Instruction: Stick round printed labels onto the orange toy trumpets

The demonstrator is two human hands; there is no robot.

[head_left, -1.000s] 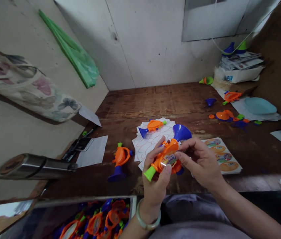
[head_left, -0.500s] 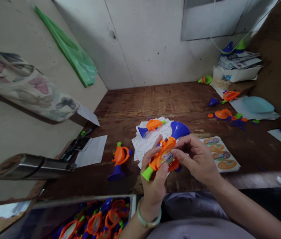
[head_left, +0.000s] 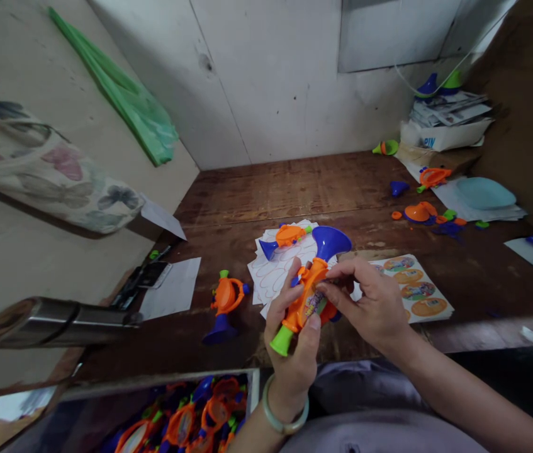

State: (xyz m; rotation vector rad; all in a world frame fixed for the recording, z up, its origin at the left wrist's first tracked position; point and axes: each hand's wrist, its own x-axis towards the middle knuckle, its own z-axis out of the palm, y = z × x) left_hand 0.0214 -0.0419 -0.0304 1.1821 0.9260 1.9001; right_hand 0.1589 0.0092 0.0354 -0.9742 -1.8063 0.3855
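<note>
My left hand (head_left: 294, 333) is wrapped round an orange toy trumpet (head_left: 310, 284) with a blue bell and a green mouthpiece, the bell pointing up and away. A colourful oval sticker (head_left: 314, 304) shows on its side. My right hand (head_left: 374, 302) pinches at the upper edge of that sticker, thumb and forefinger together against the toy. Beyond the hands, another trumpet (head_left: 289, 235) lies on a stack of white papers (head_left: 266, 277) with red outlines. A third trumpet (head_left: 225, 296) lies to the left. Oval stickers fill a sheet (head_left: 424, 286) right of my right hand.
A box (head_left: 253, 396) of many trumpets is at the lower left, near a steel flask (head_left: 53, 322). Orange, blue and green parts (head_left: 420, 212) lie at the right by a light blue dish (head_left: 486, 193). A green bag (head_left: 119, 94) hangs on the wall.
The held trumpet has turned slightly, its bell shifting left and its sticker side facing more to the right. Both hands have moved slightly with it. The whole view has shifted a little.
</note>
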